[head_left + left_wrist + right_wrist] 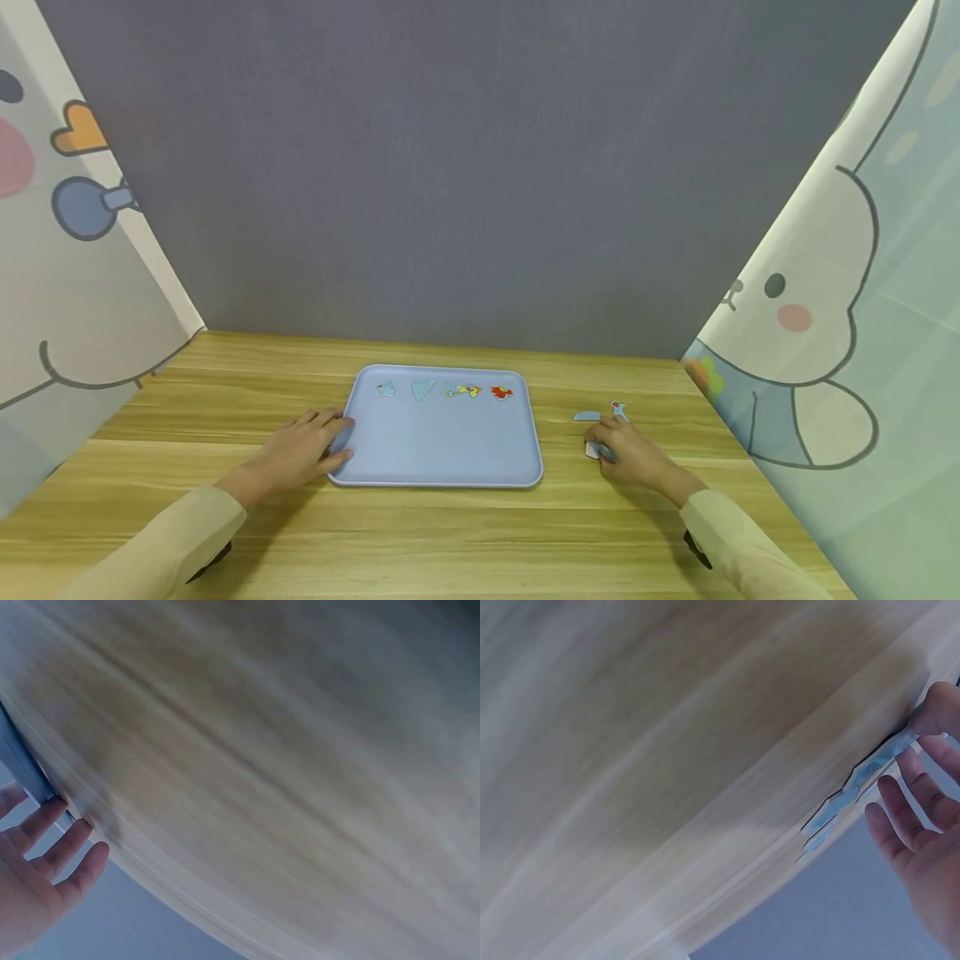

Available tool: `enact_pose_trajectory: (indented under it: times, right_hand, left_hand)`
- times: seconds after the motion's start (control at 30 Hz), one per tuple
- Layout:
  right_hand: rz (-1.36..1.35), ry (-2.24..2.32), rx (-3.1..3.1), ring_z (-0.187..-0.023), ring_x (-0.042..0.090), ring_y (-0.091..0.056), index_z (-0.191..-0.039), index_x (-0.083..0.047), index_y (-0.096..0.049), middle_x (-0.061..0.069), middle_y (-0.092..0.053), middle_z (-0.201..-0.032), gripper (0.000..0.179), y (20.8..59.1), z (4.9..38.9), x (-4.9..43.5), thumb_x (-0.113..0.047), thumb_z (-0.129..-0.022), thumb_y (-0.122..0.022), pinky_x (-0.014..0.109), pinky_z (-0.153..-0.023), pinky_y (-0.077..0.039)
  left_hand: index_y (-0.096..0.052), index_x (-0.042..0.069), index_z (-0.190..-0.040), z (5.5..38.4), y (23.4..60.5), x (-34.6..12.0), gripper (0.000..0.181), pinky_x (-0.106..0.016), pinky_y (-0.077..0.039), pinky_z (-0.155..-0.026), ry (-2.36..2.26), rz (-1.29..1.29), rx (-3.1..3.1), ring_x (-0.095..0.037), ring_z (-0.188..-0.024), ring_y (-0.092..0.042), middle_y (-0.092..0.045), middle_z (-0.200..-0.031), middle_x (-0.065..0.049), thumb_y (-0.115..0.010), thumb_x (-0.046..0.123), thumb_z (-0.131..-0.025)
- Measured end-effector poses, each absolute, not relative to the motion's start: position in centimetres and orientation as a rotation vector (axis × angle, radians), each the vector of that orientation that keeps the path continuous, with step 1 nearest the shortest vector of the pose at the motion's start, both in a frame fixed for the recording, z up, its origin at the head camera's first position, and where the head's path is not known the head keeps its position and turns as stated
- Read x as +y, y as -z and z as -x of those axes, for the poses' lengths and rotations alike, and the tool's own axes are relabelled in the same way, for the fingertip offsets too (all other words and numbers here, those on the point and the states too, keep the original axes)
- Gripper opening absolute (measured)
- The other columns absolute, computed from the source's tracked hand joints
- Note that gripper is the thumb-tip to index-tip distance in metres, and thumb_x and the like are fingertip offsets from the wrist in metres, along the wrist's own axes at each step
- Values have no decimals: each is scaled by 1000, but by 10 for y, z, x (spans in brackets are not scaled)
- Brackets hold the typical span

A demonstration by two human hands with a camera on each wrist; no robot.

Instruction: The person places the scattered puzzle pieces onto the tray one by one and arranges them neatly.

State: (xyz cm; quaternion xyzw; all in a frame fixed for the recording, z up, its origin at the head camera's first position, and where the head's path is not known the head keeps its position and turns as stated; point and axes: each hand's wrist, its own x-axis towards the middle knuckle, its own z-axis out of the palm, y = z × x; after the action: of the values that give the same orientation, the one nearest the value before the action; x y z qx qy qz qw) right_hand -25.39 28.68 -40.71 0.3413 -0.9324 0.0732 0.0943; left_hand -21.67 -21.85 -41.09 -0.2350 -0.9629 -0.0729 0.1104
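Note:
My left hand [306, 446] rests on the left rim of a pale blue tray [442, 450], its fingers loosely bent in the left wrist view. Along the tray's far side lie flat cut-out pieces: a small light blue one [386, 389], a triangular one [422, 389], a blue-and-yellow one [461, 390] and a red one [501, 392]. Right of the tray, my right hand [626, 450] pinches a flat light blue piece [885, 757] between thumb and finger, close to the table. The fingers partly hide that piece.
On the wooden table [420, 542], just beyond my right hand, lie a long light blue piece [587, 416] and a blue-and-red piece [618, 409]. A grey panel [450, 183] stands at the back. Cartoon-printed cloths [810, 333] close off both sides.

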Motion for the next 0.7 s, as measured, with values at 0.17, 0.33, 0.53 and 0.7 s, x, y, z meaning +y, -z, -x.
enact_pose_trajectory:
  times: [0.17,0.33,0.53,0.7]
  right_hand:
    - [-1012,-223,-2771,-90,22,-56,-99,-9,-64,1,-59,-96,33,407,255,288,-3,-67,-70,58,-89,-44]
    - [-1020,-244,-2777,-92,23,-57,-100,-9,-64,3,-60,-99,32,407,256,287,-4,-69,-69,62,-98,-34]
    - [-1062,-254,-2700,-88,20,-59,-98,-8,-66,3,-62,-98,30,405,258,282,-3,-68,-67,58,-93,-41]
    - [-1088,-236,-2660,-91,24,-58,-99,-9,-68,5,-63,-99,32,405,260,277,-3,-68,-69,47,-79,-51]
  left_hand:
    - [-57,4,-120,217,410,-218,47,-60,-48,-78,217,698,-2825,-42,-107,-53,-53,-123,-17,-63,35,-85]
    - [-57,5,-120,216,410,-218,47,-60,-47,-79,216,693,-2834,-42,-108,-53,-53,-124,-17,-62,36,-85]
    - [-57,4,-120,217,412,-219,47,-60,-48,-78,225,696,-2824,-40,-106,-54,-53,-124,-17,-63,35,-85]
    - [-58,4,-120,217,414,-218,47,-58,-49,-77,222,696,-2814,-38,-106,-54,-53,-123,-17,-62,35,-85]
